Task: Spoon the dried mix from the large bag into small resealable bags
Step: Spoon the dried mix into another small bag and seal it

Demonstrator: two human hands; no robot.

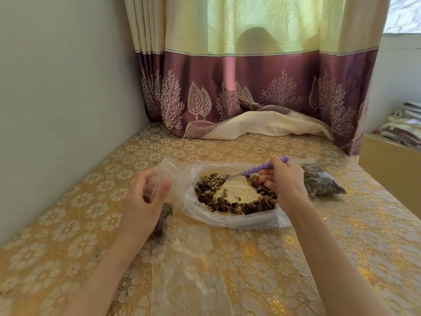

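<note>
On gold floral tablecloth (68, 224), your right hand (284, 181) grips the purple beaded spoon (264, 167) over the large clear bag (200, 213) (opened wide); your left hand (145, 199) pinches a small clear resealable bag (164, 169).

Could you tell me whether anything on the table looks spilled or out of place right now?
Nothing stands out: the dried mix stays inside the large bag, and one filled small bag lies closed to its right.

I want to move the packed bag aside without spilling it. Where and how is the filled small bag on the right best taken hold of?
Pinch the filled small bag by its flat, empty upper strip at the far end, coming from above and behind. The dark mix bulges toward the near end, so the far strip is thin enough to pinch. Whether the seal is closed cannot be told.
</note>
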